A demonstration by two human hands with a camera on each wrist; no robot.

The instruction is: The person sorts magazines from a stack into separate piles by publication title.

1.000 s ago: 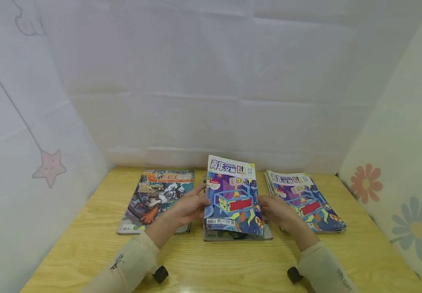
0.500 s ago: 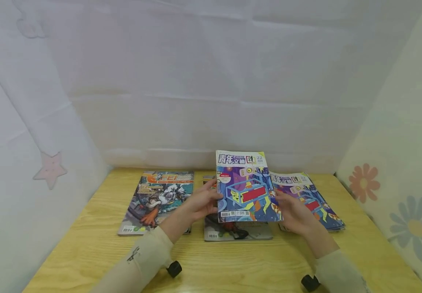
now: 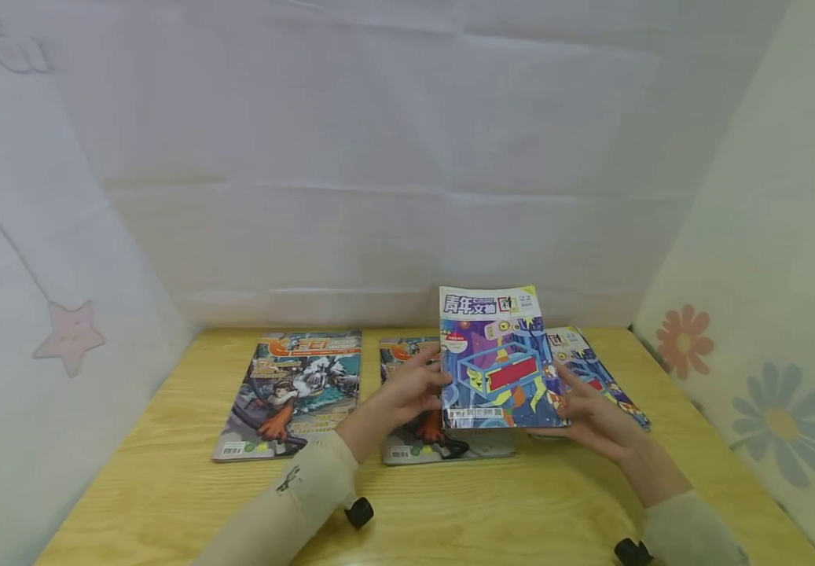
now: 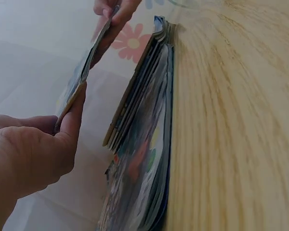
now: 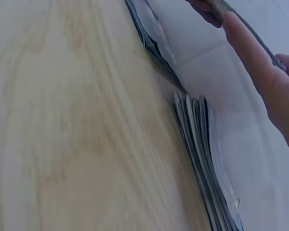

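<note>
A magazine [image 3: 499,362] with a purple and blue cover and a red box drawing is held up in both hands. My left hand [image 3: 407,389] pinches its left edge, and my right hand [image 3: 594,413] grips the lower right edge. The left wrist view shows the thin magazine [image 4: 86,62] clear of the piles, thumb on one face and fingers behind. Below and to the right lies a pile of like magazines [image 3: 601,369], partly covered by the held one and my right hand. Under my left hand is a dark-covered magazine pile [image 3: 400,453].
Another dark-covered magazine pile [image 3: 294,393] with an orange title lies on the left of the wooden table [image 3: 167,503]. White cloth walls [image 3: 407,157] close in the back and both sides. The right wrist view shows a thick pile [image 5: 197,144] edge-on.
Both hands have lifted the magazine off the middle pile and carried it to the right, toward the right pile. The dark cover of the middle pile has come into view.
</note>
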